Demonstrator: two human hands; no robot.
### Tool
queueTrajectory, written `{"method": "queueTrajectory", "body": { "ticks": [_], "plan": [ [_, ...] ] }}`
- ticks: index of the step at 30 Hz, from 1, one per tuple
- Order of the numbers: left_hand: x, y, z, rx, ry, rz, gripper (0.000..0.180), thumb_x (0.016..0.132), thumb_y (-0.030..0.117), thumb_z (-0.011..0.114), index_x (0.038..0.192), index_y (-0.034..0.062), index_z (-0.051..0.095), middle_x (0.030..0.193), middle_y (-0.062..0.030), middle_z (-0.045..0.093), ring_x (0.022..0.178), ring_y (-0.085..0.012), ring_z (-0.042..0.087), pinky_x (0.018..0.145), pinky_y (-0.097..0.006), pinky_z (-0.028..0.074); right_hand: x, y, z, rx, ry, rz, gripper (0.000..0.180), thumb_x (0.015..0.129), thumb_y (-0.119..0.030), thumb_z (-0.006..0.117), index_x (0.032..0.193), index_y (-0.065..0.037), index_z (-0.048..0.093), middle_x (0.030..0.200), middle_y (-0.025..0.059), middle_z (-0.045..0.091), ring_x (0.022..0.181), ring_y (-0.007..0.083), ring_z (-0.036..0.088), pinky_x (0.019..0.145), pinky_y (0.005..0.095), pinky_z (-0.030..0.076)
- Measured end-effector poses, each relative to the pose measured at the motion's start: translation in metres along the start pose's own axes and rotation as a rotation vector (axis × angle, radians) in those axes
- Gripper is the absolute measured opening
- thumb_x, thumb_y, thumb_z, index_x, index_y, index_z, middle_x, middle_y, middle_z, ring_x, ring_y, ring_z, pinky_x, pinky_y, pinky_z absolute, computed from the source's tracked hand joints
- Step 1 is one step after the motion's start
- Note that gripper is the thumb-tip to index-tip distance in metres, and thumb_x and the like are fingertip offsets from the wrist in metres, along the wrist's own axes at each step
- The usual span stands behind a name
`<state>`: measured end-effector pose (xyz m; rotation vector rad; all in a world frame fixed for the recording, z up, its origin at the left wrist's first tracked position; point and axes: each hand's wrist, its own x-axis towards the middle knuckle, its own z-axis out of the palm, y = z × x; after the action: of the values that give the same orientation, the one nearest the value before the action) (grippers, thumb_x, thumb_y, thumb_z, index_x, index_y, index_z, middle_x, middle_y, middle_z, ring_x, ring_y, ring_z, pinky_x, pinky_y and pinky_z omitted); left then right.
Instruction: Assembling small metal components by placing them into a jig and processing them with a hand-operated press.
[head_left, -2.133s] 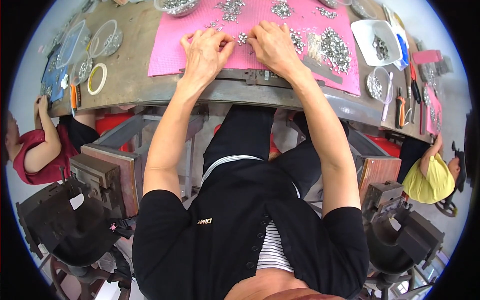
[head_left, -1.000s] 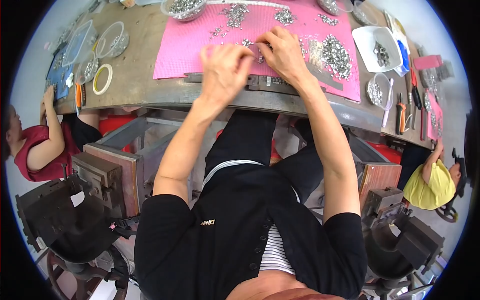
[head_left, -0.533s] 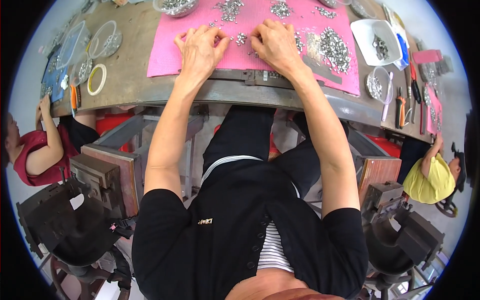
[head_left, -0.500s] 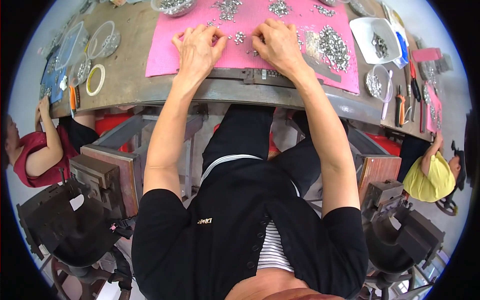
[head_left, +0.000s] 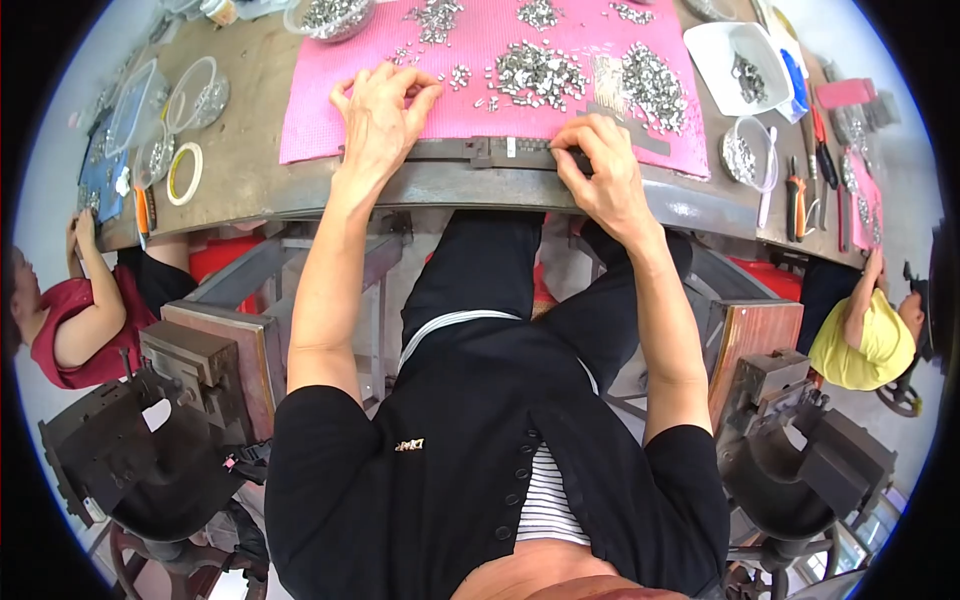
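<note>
A pink textured mat [head_left: 320, 110] lies on the bench, with small silvery metal pieces in heaps on it. My left hand [head_left: 380, 120] hovers over the mat's left part, thumb and forefinger curled together; anything between them is too small to make out. Along the mat's near edge runs a dark metal strip [head_left: 435, 150] with a slotted section. At the right part of that strip is my right hand [head_left: 608, 175], fingers bent and thumb drawn in, its fingertips hiding what they pinch. Beyond it lies a large heap of metal pieces [head_left: 540, 75], with another heap [head_left: 652, 88] to the right.
To the right stand a white tray [head_left: 705, 45], a round tub of pieces [head_left: 738, 158] and orange-handled pliers [head_left: 796, 205]. Clear containers [head_left: 190, 95] and a tape roll [head_left: 184, 174] sit left. One person works at each side, in red [head_left: 85, 330] and yellow [head_left: 862, 340].
My right hand has come back from the large heap to the metal strip, uncovering the heap. My left hand has shifted slightly nearer me. The whole view has shifted a little.
</note>
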<state>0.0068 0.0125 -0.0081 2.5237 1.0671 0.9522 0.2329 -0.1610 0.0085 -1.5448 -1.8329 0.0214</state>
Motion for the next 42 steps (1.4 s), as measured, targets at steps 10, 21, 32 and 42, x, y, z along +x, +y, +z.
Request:
{"method": "queueTrajectory", "body": {
  "ticks": [10, 21, 32, 42],
  "plan": [
    [0.0, 0.002, 0.0, -0.012, 0.037, -0.005, 0.01, 0.083, 0.023, 0.078, 0.086, 0.0141, 0.076, 0.085, 0.0002, 0.067, 0.089, -0.0209, 0.059, 0.1, -0.048, 0.03, -0.003, -0.002, 0.002, -0.147, 0.049, -0.089, 0.019, 0.079, -0.001, 0.073, 0.095, -0.007, 0.064, 0.098, 0.0049, 0.062, 0.091, 0.0252, 0.059, 0.084, 0.0393, 0.043],
    [-0.004, -0.003, -0.003, -0.025, 0.062, 0.03, 0.007, 0.085, 0.019, 0.075, 0.089, 0.0132, 0.075, 0.085, -0.0004, 0.067, 0.088, -0.0217, 0.059, 0.099, -0.048, 0.031, 0.045, 0.003, 0.013, -0.018, -0.013, -0.086, 0.011, 0.087, -0.006, 0.069, 0.097, -0.01, 0.072, 0.088, 0.0054, 0.063, 0.088, 0.0253, 0.062, 0.084, 0.0392, 0.044],
    [-0.005, -0.006, -0.003, 0.033, -0.011, 0.017, 0.012, 0.09, 0.022, 0.074, 0.097, 0.0121, 0.074, 0.092, -0.0019, 0.067, 0.095, -0.0219, 0.061, 0.105, -0.048, 0.03, 0.112, 0.015, 0.077, -0.274, -0.145, -0.325, 0.011, 0.088, -0.012, 0.066, 0.097, -0.014, 0.072, 0.091, 0.0061, 0.061, 0.092, 0.0245, 0.06, 0.083, 0.0401, 0.045],
    [-0.002, -0.003, -0.003, 0.068, -0.015, 0.035, 0.012, 0.089, 0.023, 0.073, 0.095, 0.012, 0.073, 0.088, -0.0028, 0.065, 0.092, -0.0247, 0.062, 0.107, -0.056, 0.03, 0.108, 0.016, 0.069, -0.319, -0.086, -0.354, 0.008, 0.085, -0.015, 0.065, 0.089, -0.007, 0.066, 0.091, 0.0097, 0.064, 0.091, 0.0277, 0.063, 0.081, 0.0421, 0.046]
  ]
}}
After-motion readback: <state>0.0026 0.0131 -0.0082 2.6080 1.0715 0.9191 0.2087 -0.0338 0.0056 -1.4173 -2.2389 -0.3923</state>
